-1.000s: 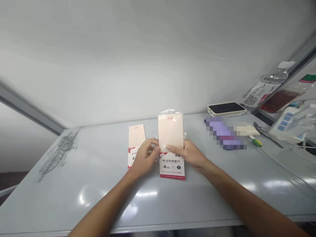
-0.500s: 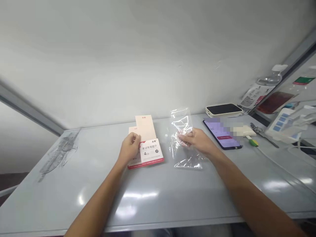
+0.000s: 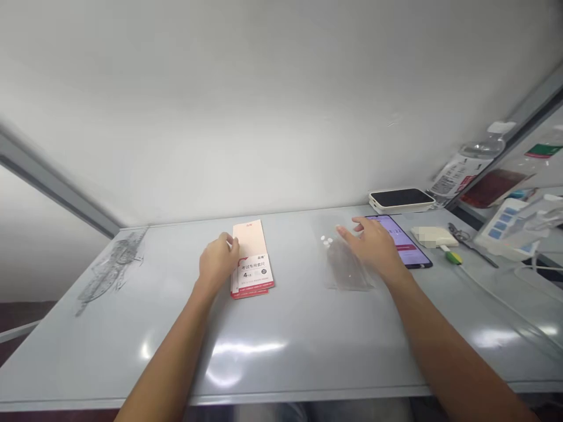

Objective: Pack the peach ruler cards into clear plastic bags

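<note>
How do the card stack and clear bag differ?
The card stack is opaque; the clear bag is see-through. The card stack carries print; the clear bag shows white dots. Left hand is at the card stack, right hand at the clear bag. Both lie on the table.

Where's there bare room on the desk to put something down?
On the desk: between the transparent rulers and left hand; between the printed cards and clear plastic bag; and in front, between both forearms. It's crowded toward the back right, around the lit smartphone, cream-cased phone and labelled bottle.
</note>
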Demonstrator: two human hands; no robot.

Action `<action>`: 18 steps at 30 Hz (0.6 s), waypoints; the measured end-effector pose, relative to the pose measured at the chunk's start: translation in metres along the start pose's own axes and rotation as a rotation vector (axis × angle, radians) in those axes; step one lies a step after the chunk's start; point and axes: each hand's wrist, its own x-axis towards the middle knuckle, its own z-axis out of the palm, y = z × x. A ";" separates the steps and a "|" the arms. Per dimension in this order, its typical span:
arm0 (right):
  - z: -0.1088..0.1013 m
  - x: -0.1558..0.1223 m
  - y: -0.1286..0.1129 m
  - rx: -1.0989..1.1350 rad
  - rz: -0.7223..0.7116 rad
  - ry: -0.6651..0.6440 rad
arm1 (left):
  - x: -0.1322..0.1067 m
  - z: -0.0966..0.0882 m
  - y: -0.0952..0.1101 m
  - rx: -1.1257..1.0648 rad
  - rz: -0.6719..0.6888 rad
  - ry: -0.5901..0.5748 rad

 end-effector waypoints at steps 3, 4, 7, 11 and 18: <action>-0.008 -0.011 -0.014 0.285 -0.091 -0.065 | -0.010 0.003 0.011 -0.095 0.179 0.035; -0.009 -0.016 -0.019 0.357 -0.132 -0.121 | -0.015 0.006 0.016 -0.103 0.242 0.010; -0.003 -0.033 -0.032 0.361 -0.252 -0.193 | -0.032 0.014 0.032 -0.097 0.363 -0.105; 0.008 -0.041 -0.036 0.267 -0.341 -0.249 | -0.037 0.017 0.038 -0.004 0.301 -0.146; 0.001 -0.012 -0.008 -0.161 -0.018 -0.164 | -0.008 0.003 0.007 0.194 -0.125 -0.164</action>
